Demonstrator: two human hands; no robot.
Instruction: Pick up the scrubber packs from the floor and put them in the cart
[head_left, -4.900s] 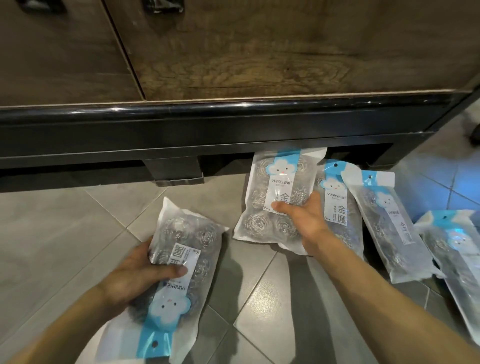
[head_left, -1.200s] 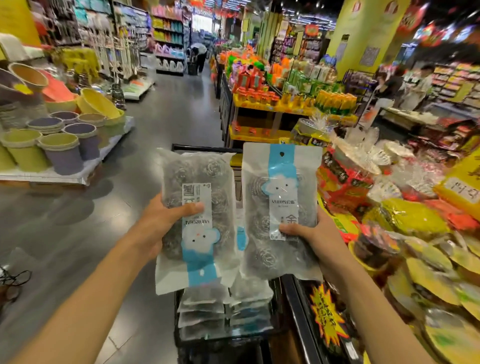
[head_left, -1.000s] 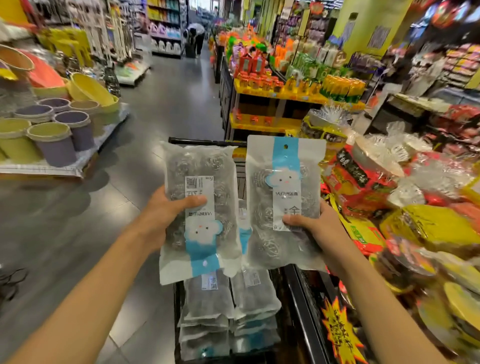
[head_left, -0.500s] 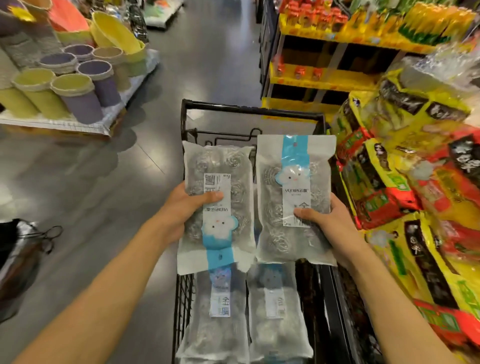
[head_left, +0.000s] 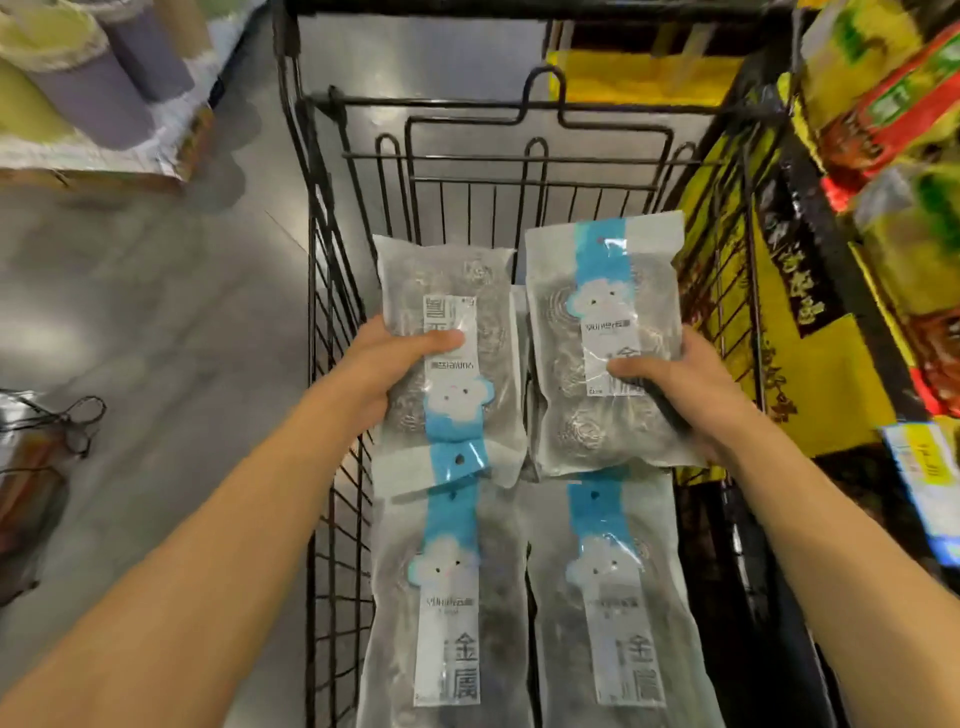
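Above the black wire cart (head_left: 332, 322), each hand's grip clasped one scrubber pack: left hand (head_left: 384, 364) on the inverted pack (head_left: 457, 364), right hand (head_left: 675, 384) on the upright pack (head_left: 597, 343); two more packs (head_left: 452, 597) lay below them.

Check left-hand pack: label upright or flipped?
Flipped. The left hand holds its scrubber pack with the blue hang-hole end toward the person; the right hand's pack points the opposite way.

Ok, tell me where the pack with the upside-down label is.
In the head view, the upside-down pack is held by the left hand over the cart, left of the right hand's pack and above the packs already inside.
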